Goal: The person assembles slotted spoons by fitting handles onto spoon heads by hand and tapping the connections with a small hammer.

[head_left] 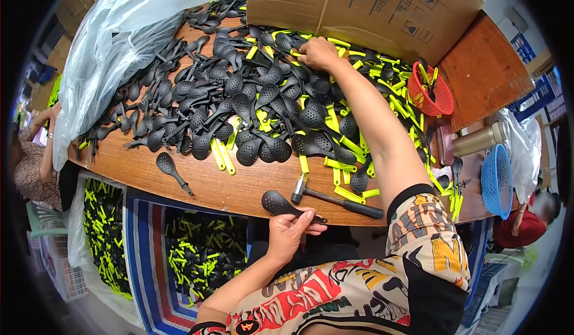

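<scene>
A black slotted spoon head (277, 203) is held by its short stem in my left hand (288, 234), at the table's front edge, with the fingers closed round it. My right hand (318, 54) reaches to the back of the pile, its fingers bent down among black spoon heads and yellow-green handles; what it touches is hard to make out. The heap of black spoon heads (233, 84) spreads over the wooden table (251, 188). A hammer (335, 200) lies just right of my left hand. One loose spoon head (169, 169) lies apart on the left.
A cardboard box (359, 12) stands behind the pile. Plastic sheeting (119, 54) covers the left side. A red basket (427, 90), a metal flask (478, 139) and a blue basket (497, 182) are on the right. People sit at both sides. Filled bags (203, 251) stand below the table.
</scene>
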